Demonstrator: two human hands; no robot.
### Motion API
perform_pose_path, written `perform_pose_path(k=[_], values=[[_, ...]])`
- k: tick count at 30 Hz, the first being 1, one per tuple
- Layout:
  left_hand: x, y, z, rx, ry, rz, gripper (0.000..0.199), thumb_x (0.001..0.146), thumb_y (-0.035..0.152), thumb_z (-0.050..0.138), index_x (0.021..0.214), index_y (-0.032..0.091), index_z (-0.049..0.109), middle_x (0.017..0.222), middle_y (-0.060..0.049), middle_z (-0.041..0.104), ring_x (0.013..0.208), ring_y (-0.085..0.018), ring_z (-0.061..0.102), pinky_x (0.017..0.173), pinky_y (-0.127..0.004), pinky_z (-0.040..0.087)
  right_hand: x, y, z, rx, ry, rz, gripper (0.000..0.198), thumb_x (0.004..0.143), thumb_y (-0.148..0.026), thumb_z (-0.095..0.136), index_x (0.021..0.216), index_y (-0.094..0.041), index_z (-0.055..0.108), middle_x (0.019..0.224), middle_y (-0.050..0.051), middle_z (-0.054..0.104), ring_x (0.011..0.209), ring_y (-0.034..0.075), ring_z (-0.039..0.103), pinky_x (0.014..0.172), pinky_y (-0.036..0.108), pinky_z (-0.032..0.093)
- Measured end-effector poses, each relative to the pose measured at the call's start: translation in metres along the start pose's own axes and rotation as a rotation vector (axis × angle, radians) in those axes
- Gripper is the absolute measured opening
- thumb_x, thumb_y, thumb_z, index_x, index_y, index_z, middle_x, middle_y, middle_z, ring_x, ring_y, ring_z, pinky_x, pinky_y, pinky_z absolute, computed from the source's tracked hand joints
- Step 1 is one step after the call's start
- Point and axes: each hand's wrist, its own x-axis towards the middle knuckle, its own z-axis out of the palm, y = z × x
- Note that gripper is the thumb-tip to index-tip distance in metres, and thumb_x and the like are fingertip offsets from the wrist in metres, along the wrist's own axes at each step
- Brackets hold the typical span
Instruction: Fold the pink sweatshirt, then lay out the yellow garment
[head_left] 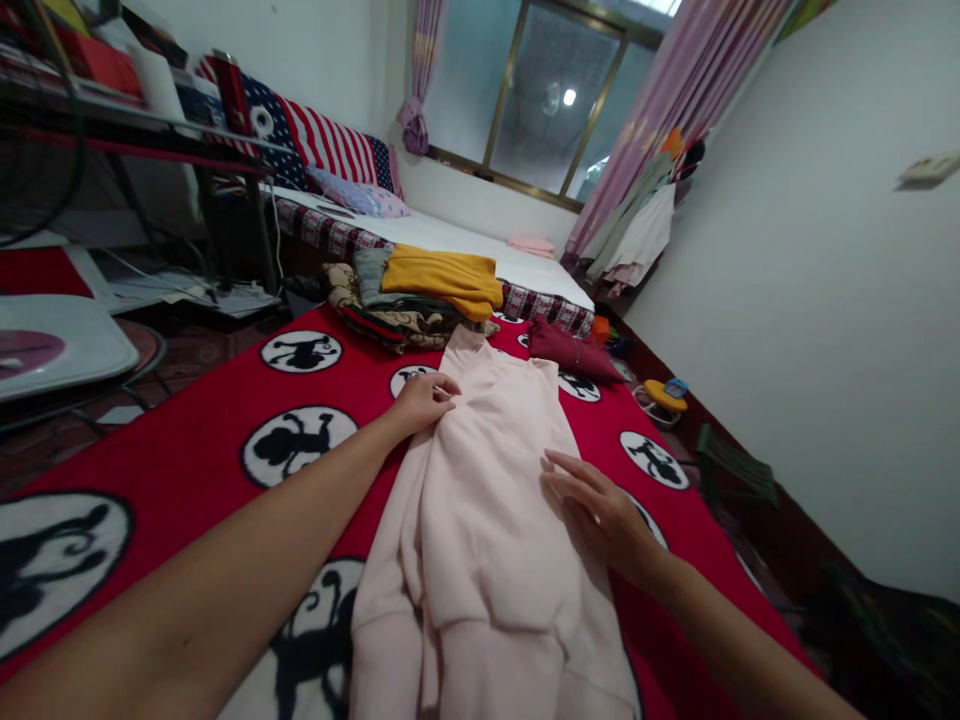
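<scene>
A pale pink sweatshirt [499, 500] lies lengthwise on the red blanket [202, 430], its wide ribbed bands at the near end. Loose folds run down its left side. My left hand [426, 403] is at the upper left edge of the sweatshirt, fingers slightly bent and a gap showing between thumb and fingers. Over its right edge, my right hand [604, 505] has its fingers stretched out on or just above the cloth; contact is unclear. Neither hand visibly grips the fabric.
Folded clothes with a yellow garment [442, 278] on top are piled beyond the sweatshirt, beside a dark red cushion [574, 350]. A white-topped bed [465, 235] stands under the window. At left are a cluttered desk [150, 130] and a white-backed chair [60, 340].
</scene>
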Motion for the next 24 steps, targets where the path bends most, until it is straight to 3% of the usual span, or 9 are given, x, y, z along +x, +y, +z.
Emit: perform_pose_path(k=[2,5,8,11,17,21,24], values=[[-0.007,-0.002,-0.006,0.056,-0.031,0.061,0.026,0.067,0.023,0.063,0.090,0.015,0.071,0.091,-0.007,0.068,0.078,-0.017,0.065,0.071,-0.028,0.054,-0.021,0.009,-0.010,-0.082,0.004,0.031,0.044,0.095,-0.018,0.045,0.138,-0.028,0.050,0.148,0.011,0.044,0.135,0.022,0.044,0.106,0.042,0.046],[-0.026,0.001,-0.020,0.107,-0.175,0.213,0.043,0.072,0.020,0.058,0.113,0.019,0.066,0.121,-0.011,0.060,0.107,-0.021,0.061,0.084,-0.031,0.055,-0.050,0.013,-0.021,-0.147,-0.078,0.060,0.060,0.088,-0.028,0.060,0.145,-0.030,0.041,0.155,0.010,0.034,0.141,0.027,0.035,0.110,0.047,0.041],[-0.056,0.016,-0.042,0.300,-0.369,0.395,0.057,0.073,0.007,0.053,0.125,0.028,0.062,0.142,-0.009,0.048,0.133,-0.023,0.044,0.108,-0.040,0.041,-0.068,0.002,-0.027,-0.115,-0.182,0.060,0.067,0.085,-0.029,0.063,0.147,-0.033,0.038,0.156,0.008,0.031,0.142,0.027,0.033,0.111,0.046,0.041],[-0.090,0.039,-0.066,0.458,-0.573,0.487,0.065,0.070,0.000,0.050,0.122,0.037,0.064,0.152,-0.001,0.038,0.141,-0.025,0.035,0.115,-0.044,0.031,-0.074,-0.012,-0.033,-0.049,-0.253,0.039,0.063,0.088,-0.020,0.057,0.147,-0.035,0.039,0.155,0.005,0.034,0.141,0.023,0.035,0.110,0.041,0.042],[-0.137,0.073,-0.088,0.521,-0.825,0.513,0.072,0.065,0.009,0.064,0.130,0.037,0.056,0.156,0.000,0.033,0.143,-0.033,0.028,0.113,-0.051,0.033,-0.068,-0.027,-0.039,0.022,-0.327,-0.059,0.087,0.080,-0.036,0.068,0.154,-0.025,0.022,0.156,0.011,0.029,0.145,0.025,0.025,0.116,0.043,0.032],[-0.139,0.077,-0.075,0.485,-0.859,0.540,0.055,0.073,0.009,0.058,0.122,0.035,0.060,0.151,0.002,0.041,0.145,-0.028,0.026,0.116,-0.048,0.029,-0.052,-0.028,-0.024,0.017,-0.271,-0.155,0.077,0.084,-0.024,0.057,0.153,-0.027,0.023,0.156,0.011,0.030,0.146,0.023,0.021,0.119,0.049,0.021],[-0.136,0.077,-0.063,0.415,-0.887,0.572,0.040,0.082,0.013,0.054,0.114,0.034,0.063,0.138,0.001,0.057,0.139,-0.024,0.039,0.119,-0.045,0.022,-0.039,-0.030,-0.009,0.017,-0.248,-0.242,0.059,0.088,-0.022,0.051,0.145,-0.025,0.037,0.151,0.011,0.040,0.144,0.020,0.027,0.119,0.046,0.021]])
